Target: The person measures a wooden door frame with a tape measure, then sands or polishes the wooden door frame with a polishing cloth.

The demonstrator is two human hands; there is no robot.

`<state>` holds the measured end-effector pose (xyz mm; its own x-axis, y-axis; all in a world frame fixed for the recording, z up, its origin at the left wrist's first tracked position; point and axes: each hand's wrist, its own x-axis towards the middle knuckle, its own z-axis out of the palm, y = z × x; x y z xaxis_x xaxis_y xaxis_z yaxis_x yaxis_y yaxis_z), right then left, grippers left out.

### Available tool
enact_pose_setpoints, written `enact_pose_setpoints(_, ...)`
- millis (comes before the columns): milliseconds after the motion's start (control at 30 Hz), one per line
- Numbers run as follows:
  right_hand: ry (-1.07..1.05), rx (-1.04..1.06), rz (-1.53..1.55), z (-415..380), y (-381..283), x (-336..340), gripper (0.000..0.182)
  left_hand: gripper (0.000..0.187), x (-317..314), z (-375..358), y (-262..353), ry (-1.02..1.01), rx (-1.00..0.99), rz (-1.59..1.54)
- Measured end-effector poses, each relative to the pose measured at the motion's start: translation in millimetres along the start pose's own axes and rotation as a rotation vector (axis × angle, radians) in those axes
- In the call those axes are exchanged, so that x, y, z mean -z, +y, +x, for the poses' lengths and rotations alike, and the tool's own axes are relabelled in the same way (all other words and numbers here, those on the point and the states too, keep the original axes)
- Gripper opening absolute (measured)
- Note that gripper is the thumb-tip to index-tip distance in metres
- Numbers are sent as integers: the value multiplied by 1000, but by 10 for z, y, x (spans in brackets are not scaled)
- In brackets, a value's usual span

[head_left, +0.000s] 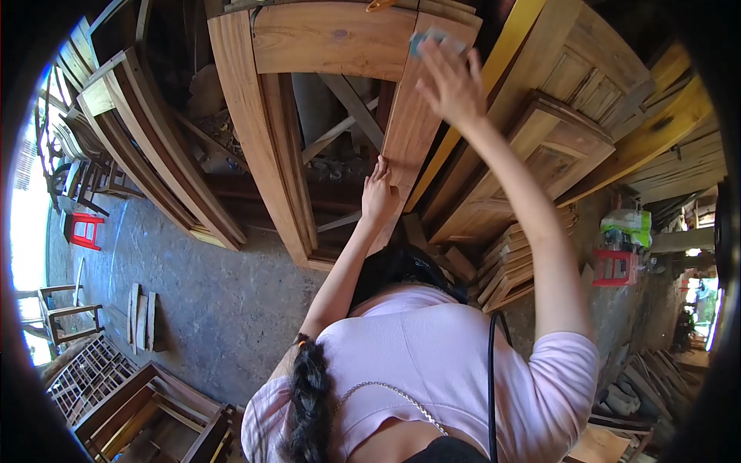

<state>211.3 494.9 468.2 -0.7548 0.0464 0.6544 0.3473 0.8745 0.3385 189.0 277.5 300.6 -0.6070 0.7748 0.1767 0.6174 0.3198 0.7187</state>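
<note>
An upright wooden frame [332, 40] with an arched top rail stands before me. My right hand [451, 81] is at the upper end of its right stile [421, 116], slightly blurred. Under its fingertips a small blue-green pad [429, 38] is pressed against the wood; I cannot make out its exact kind. Lower down, my left hand [378, 193] rests on the same stile near its inner edge. Its fingers are stretched out and hold nothing.
Curved wooden frames [147, 147] lean at the left. Panelled doors [532, 162] and a yellow board [664, 154] stand close at the right, above stacked wood pieces [505, 266]. Red stools [85, 230] and loose slats [141, 320] are on the concrete floor [231, 309].
</note>
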Motion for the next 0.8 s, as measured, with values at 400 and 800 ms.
enact_pose_setpoints(400,172,166,210,408,211,90,61,55,-19,-27,59,-35,31,34)
enact_pose_setpoints(800,-66,207,3,22,138,127,59,52,-57,-36,-7,-59,41,39)
